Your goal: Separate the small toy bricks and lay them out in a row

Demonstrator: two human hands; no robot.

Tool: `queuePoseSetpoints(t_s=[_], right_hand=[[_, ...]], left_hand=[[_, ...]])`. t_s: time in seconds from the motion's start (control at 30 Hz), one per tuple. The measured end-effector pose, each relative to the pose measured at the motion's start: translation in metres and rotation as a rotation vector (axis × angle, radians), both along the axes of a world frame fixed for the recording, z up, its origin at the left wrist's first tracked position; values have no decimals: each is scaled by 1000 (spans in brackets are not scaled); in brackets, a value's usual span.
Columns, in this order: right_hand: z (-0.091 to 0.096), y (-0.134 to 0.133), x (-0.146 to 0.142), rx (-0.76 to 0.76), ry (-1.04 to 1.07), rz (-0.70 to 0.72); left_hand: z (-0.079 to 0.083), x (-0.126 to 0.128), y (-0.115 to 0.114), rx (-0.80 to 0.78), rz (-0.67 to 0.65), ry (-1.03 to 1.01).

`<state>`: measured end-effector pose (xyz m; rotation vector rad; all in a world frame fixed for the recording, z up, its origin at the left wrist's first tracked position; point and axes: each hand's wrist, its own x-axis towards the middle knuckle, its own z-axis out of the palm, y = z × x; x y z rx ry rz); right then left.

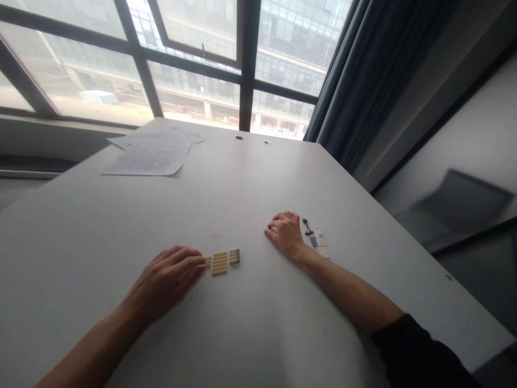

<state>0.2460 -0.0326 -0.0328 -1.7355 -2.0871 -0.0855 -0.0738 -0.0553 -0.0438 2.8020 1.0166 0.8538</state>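
My left hand lies palm down at the left, its fingers together and their tips on a small tan toy-brick plate, partly hidden by them. Just right of it is a larger tan studded plate, then a small tan and grey brick piece. My right hand rests on the table further off, fingers curled in and thumb close to them; what they hold, if anything, I cannot make out. Beyond its wrist are white brick pieces, a grey piece and small black pieces.
The white table reaches to the window. Printed sheets of paper lie at its far left. Two small round fittings show near the far edge. A dark curtain hangs behind the right side. A small dark mark sits near the right edge.
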Motion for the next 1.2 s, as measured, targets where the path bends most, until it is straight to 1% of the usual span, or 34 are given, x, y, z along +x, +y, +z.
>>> queuePoseSetpoints(t_s=[0.07,0.1,0.27,0.4,0.6,0.77,0.9,1.07,1.2], right_hand=[[1,-2,11,-18,21,38],[1,-4,20,-28,27,33],[6,-9,70,-66,0,-81],[8,-11,96,-83,-46,-116],[7,-11,105,-78,-53,-162],[8,-6,112,-91,39,-203],[9,1,122,-151,114,-232],[5,5,127,-161,131,-220],[4,2,126,-142,154,-208]], left_hand=[[0,0,0,-5,2,4],[0,0,0,-6,2,6],[1,0,0,-11,5,7],[1,1,0,-18,7,14],[0,0,1,-1,6,6],[0,0,1,-12,13,8],[-1,0,2,-8,6,6],[-3,-2,2,-9,11,15],[-5,-2,3,-3,4,17]])
